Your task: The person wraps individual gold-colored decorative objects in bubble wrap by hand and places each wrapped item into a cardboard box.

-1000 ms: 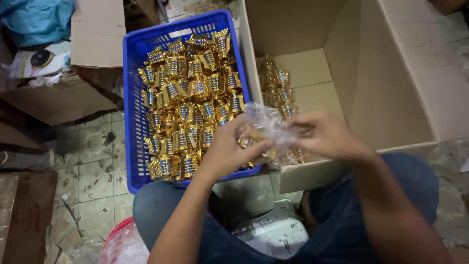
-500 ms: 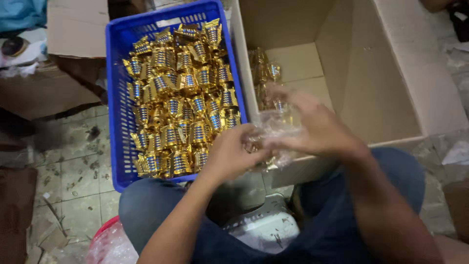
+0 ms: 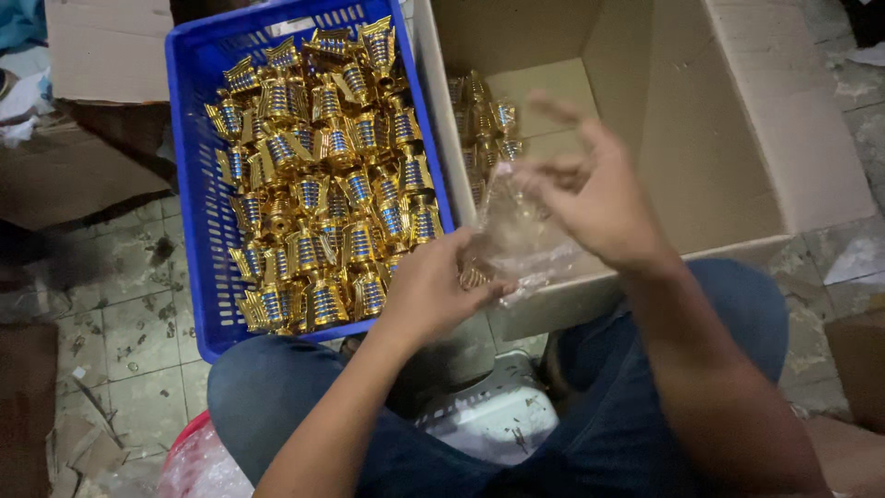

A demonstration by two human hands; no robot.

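Note:
My left hand (image 3: 435,288) and my right hand (image 3: 590,189) both hold a clear plastic bag (image 3: 516,235) with a gold piece inside it, over the near edge of a cardboard box (image 3: 737,129). My left hand grips the bag's lower end; my right hand pinches its upper part with some fingers spread. A blue plastic crate (image 3: 198,231) to the left is packed with several gold and blue trophy-like ornaments (image 3: 332,194). A few bagged ornaments (image 3: 484,120) lie in the box.
I sit with knees in blue jeans (image 3: 664,387) below the box. A white stool-like object (image 3: 493,420) is between my legs. Flattened cardboard (image 3: 101,55) lies at the far left on a dirty tiled floor (image 3: 129,341).
The view has shifted, so the crate and box sit further left in frame. My right hand has lifted and opened some fingers on the bag; the left hand stays at its lower end.

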